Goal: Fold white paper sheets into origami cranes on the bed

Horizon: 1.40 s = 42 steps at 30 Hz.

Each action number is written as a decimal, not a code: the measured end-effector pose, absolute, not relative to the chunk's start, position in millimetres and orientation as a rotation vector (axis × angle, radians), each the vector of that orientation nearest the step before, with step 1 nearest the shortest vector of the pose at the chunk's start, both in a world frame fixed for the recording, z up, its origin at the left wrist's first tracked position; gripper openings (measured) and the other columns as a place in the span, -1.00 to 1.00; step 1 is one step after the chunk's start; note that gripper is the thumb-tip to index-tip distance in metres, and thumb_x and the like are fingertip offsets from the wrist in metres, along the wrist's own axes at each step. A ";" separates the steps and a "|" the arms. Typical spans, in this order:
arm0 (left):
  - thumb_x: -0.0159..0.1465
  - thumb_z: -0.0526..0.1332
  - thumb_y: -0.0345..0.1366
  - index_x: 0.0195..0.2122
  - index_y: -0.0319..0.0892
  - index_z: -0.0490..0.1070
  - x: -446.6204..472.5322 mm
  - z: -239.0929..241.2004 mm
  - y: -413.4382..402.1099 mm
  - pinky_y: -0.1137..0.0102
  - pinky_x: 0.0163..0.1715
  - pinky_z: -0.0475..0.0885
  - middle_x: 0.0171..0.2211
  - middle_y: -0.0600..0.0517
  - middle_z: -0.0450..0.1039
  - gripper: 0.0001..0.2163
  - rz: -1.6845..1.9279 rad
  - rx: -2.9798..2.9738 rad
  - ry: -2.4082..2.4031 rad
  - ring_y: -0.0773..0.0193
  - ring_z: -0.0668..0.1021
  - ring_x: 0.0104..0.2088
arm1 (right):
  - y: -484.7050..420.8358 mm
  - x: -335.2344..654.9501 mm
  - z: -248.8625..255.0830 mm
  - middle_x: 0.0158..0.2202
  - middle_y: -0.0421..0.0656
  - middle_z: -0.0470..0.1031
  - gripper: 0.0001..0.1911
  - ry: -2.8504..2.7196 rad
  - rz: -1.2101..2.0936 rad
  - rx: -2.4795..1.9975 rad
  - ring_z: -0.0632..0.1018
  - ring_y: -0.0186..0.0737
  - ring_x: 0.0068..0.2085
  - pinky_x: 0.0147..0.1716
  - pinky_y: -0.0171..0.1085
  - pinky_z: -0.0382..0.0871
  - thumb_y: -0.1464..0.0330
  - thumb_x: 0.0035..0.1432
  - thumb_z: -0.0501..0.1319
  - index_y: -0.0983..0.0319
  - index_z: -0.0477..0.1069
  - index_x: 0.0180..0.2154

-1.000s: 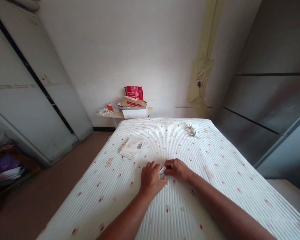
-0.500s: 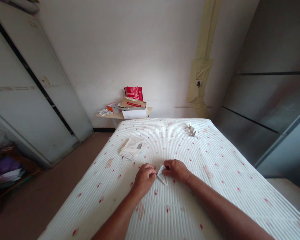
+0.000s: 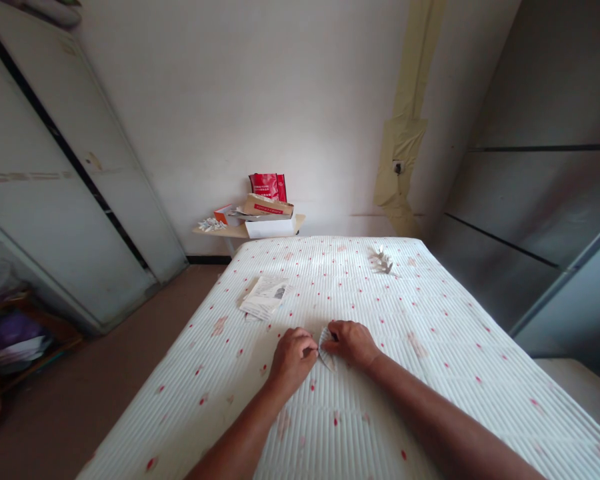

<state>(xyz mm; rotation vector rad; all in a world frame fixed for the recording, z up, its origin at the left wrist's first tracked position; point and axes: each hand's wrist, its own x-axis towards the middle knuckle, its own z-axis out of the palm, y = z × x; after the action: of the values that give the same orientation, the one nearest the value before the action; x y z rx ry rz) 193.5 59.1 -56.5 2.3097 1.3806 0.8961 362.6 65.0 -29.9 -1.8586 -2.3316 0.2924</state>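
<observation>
While the right hand (image 3: pixel 354 341) pinched a small folded paper (image 3: pixel 325 358), the left hand (image 3: pixel 294 357) was at its edge

Folded paper: low, near middle of view, on the white quilted cover (image 3: pixel 350 427), between the two hands. Print or lines showed on its face; narrow end pointed toward the wearer. Exact fold count: too small to read.

Right hand: thumb over the paper, fingers curled behind, gripping its right side. Left hand: fingers bent, thumb and index tips drawn together right by the paper's left edge. Couldn't tell whether those tips touched it or had a bit of it pinched. Both forearms came in from the bottom of the view.

Farther out on the cover: a loose stack of printed sheets (image 3: pixel 265 298) lay beyond the left hand, dark picture on the top sheet. A spiky pale paper cluster (image 3: pixel 381 260) sat near the far right corner. Cover had red dots and faded brownish patches.

Past the far edge, a small side table (image 3: pixel 236 231) stood against the wall. On it: a pile of small white pieces (image 3: pixel 211 225), an orange-and-white box (image 3: pixel 223 213), a white box (image 3: pixel 270 229) with brown cardboard (image 3: pixel 267 205) on top, and a red bag (image 3: pixel 267 186) behind.

Wall carried yellowish tape (image 3: pixel 403 133) around a socket (image 3: pixel 399 167).
</observation>
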 end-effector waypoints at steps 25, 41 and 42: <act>0.10 0.19 -0.23 -0.45 0.04 0.53 196.0 -41.2 65.3 0.37 -0.16 0.16 -0.36 0.15 0.48 -0.89 0.565 2.260 1.636 0.28 0.42 -0.21 | 62.3 362.5 -33.9 -0.38 -0.18 0.49 -0.82 -2.324 0.225 -1.847 0.47 -0.30 -0.38 -0.50 -0.35 0.00 0.21 0.05 0.16 0.20 0.40 -0.38; 0.10 0.16 -0.29 -0.46 -0.04 0.47 203.8 -43.0 62.9 0.30 -0.13 0.09 -0.39 0.12 0.45 -0.91 0.573 2.322 1.704 0.28 0.40 -0.23 | 63.9 373.3 -21.9 -0.53 -0.29 0.35 -0.90 -2.315 0.504 -1.740 0.28 -0.42 -0.52 -0.55 -0.38 -0.09 0.30 -0.04 0.19 0.20 0.37 -0.44; 0.10 0.17 -0.30 -0.46 -0.05 0.46 204.5 -43.0 62.7 0.29 -0.12 0.09 -0.39 0.12 0.45 -0.91 0.575 2.326 1.710 0.27 0.40 -0.23 | 64.2 373.9 -21.4 -0.53 -0.29 0.35 -0.91 -2.318 0.519 -1.740 0.28 -0.42 -0.53 -0.55 -0.38 -0.09 0.32 -0.03 0.18 0.20 0.37 -0.43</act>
<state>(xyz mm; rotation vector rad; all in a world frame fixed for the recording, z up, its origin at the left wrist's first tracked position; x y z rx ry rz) 204.5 62.7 -43.0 2.3256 1.7099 0.5746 373.9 64.2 -21.4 -1.7397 -2.3178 0.5185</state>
